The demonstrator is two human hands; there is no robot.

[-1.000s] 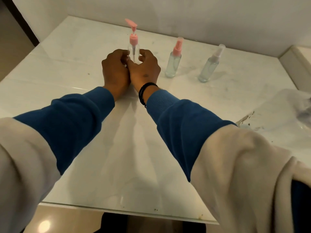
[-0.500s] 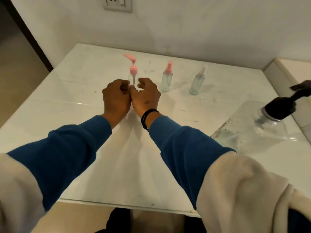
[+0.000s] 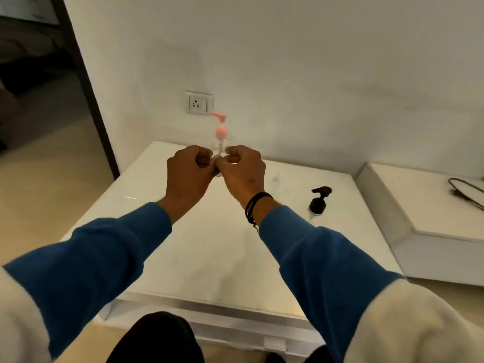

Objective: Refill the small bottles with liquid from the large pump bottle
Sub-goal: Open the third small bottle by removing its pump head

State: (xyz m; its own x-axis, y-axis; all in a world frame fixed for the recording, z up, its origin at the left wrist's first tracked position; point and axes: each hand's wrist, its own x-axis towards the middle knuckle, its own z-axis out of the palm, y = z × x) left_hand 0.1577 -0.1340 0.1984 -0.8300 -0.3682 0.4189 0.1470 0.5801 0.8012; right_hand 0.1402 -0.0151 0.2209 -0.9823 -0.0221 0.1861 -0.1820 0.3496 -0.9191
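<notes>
We find no readable text, label, brand, number or sign in this view. The small pump bottle with the pink head shows no print we can make out. The black pump head at right carries no legible marking. The wall socket on the far wall bears no lettering we can resolve.

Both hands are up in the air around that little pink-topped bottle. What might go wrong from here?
The small clear bottle is held only at the fingertips of the left hand and right hand, above the white table, so it could slip and drop. The large bottle with the black pump stands close to the right forearm, which might knock it.
</notes>
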